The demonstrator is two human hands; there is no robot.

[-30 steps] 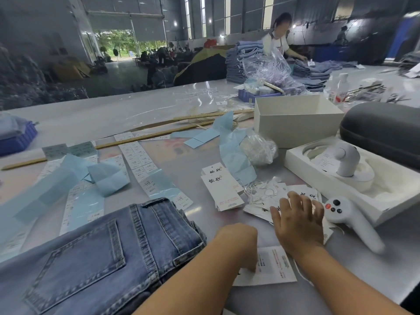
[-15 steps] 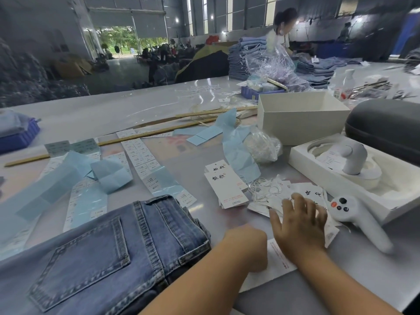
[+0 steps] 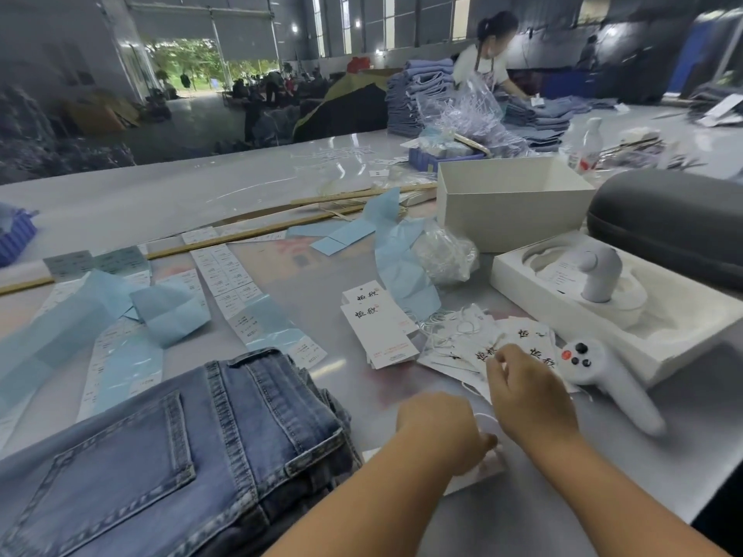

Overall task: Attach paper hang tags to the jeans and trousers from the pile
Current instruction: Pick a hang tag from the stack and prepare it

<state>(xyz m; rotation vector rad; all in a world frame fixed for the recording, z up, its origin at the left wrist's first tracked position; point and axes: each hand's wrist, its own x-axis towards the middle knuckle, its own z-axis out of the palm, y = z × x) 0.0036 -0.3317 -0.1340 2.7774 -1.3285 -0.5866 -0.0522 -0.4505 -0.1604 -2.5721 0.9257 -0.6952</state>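
big grey warehouse hall, open roller door (image 3: 209,58) at 11 o'clock showing green trees outside, tall windows (image 3: 386,22) at 12, glossy grey worktable (image 3: 161,195) up front

Folded jeans (image 3: 169,456) — left, both hands over scattered hang tags (image 3: 518,339)

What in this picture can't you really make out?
- Left hand: its fingers are turned away from the head view, so their grip is hidden.
- Paper tag beneath it: mostly covered by that hand.
- Sticker sheets: print too small.
- Jeans: cut off by the frame's bottom edge.
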